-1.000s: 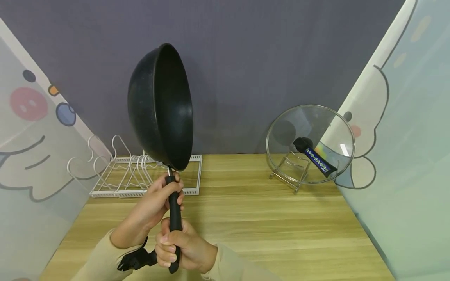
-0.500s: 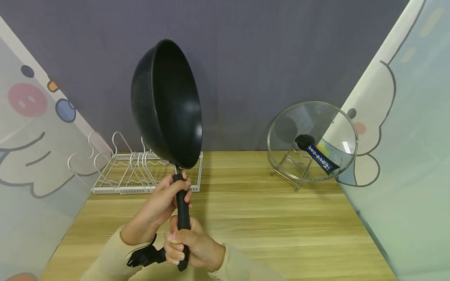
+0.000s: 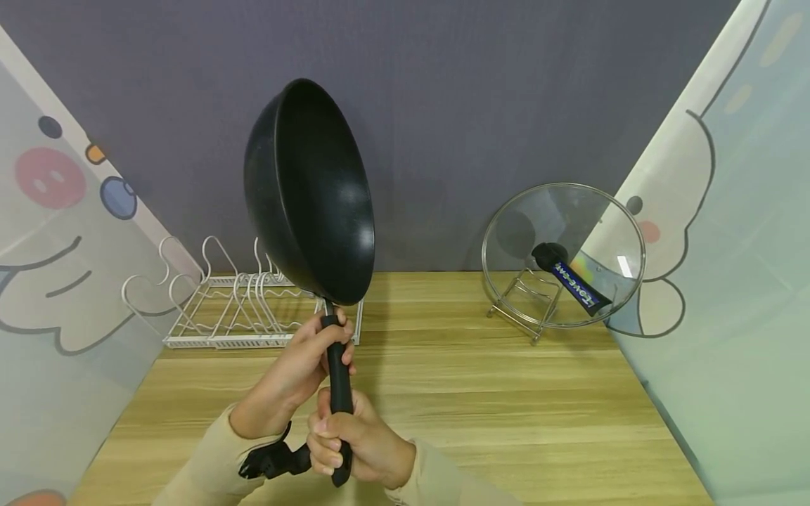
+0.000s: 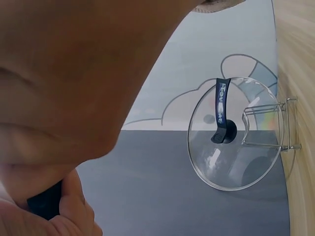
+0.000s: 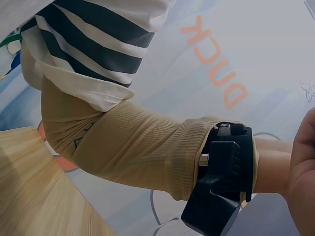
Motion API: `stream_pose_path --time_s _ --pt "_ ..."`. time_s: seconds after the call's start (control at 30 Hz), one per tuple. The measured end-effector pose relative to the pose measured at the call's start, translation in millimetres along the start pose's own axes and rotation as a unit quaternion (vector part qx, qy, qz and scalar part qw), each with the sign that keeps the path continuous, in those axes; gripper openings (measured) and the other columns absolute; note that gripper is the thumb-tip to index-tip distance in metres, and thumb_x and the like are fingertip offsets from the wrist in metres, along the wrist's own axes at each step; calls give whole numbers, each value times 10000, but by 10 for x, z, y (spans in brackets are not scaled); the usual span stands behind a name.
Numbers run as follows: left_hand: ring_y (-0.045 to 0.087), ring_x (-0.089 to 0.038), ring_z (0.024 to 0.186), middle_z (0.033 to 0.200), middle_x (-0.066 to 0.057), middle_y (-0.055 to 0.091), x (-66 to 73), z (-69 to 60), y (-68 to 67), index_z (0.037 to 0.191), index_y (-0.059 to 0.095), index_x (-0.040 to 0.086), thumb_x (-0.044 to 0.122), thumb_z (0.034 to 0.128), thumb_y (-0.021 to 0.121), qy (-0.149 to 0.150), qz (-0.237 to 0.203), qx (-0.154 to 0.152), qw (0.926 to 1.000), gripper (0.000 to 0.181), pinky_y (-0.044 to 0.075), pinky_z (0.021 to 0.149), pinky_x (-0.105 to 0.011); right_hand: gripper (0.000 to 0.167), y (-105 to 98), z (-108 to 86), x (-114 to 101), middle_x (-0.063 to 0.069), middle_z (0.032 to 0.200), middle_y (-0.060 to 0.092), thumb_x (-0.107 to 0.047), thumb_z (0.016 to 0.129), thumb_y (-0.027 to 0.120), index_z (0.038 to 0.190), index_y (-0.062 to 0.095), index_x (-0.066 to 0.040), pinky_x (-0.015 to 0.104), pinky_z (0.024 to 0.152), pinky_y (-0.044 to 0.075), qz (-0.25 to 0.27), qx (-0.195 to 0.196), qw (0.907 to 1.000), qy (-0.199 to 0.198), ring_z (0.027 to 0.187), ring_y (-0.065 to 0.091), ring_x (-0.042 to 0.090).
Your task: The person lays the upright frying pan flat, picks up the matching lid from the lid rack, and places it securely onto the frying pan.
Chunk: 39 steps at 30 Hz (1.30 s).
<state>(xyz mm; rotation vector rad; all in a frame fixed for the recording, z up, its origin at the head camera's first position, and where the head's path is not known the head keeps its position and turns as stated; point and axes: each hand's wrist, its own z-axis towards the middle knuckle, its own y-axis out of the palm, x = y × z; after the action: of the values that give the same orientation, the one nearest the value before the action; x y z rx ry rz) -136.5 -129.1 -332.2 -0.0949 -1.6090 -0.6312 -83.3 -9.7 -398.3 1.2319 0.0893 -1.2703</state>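
Note:
A deep black wok is held upright above the table, its hollow turned to the right and its handle pointing down. My left hand grips the upper handle just below the pan. Lower down, my right hand wraps round the handle's end, thumb across the front. In the left wrist view, fingers close round the dark handle at the lower left. The right wrist view mostly holds a sleeved forearm, with only a bit of hand at the right edge.
A white wire dish rack stands at the back left, partly behind the wok. At the back right, a glass lid with a black handle leans on a small metal stand. A grey wall closes off the wooden table.
The wok and both hands have shifted to the right, away from the rack's middle. More of the wok's inside shows now. Both hands keep their grip; the lid stays on its stand.

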Motion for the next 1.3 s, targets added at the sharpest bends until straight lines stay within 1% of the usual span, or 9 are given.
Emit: stream_pose_path --time_s 0.17,0.4,0.67,1.0,1.2,1.3 --pt "543 -75 566 636 28 502 -25 19 10 929 368 91 73 953 442 -86 -80 20 9999 80 536 598 -239 249 -10 -27 -14 -135 626 402 -10 891 348 864 437 -242 133 513 378 -40 82 10000 27 496 405 -11" --pt "539 -77 581 658 22 496 -57 38 44 951 367 98 77 952 445 -177 -223 80 9996 80 535 615 -248 255 -40 -76 -26 -130 622 401 1 884 342 868 438 -235 142 511 374 -71 207 9998 24 496 406 -5" --pt "522 -70 598 698 25 486 -103 76 69 943 378 99 53 937 443 -76 -494 -103 9987 80 529 620 -254 277 -63 -127 -43 -123 629 402 14 890 326 884 449 -234 140 517 379 -106 239 9996 -71 503 408 -4" --pt "521 -68 601 737 30 483 -166 113 131 933 374 100 34 937 424 -186 -701 -77 9973 82 524 622 -248 274 -66 -203 -78 -116 611 399 28 877 330 874 442 -222 139 499 380 -153 409 9990 -86 487 409 -3" --pt "509 -71 596 721 41 472 -192 145 156 927 366 106 30 942 411 -223 -792 -69 9966 90 522 618 -247 272 -82 -227 -102 -115 615 403 25 876 328 877 443 -222 137 503 382 -257 378 9989 -143 490 411 -2" --pt "502 -71 599 720 43 464 -204 171 162 923 365 108 32 949 404 -206 -855 -140 9960 89 524 620 -250 275 -99 -233 -116 -113 616 405 27 875 328 879 445 -222 137 501 377 -323 356 9987 -194 490 412 0"
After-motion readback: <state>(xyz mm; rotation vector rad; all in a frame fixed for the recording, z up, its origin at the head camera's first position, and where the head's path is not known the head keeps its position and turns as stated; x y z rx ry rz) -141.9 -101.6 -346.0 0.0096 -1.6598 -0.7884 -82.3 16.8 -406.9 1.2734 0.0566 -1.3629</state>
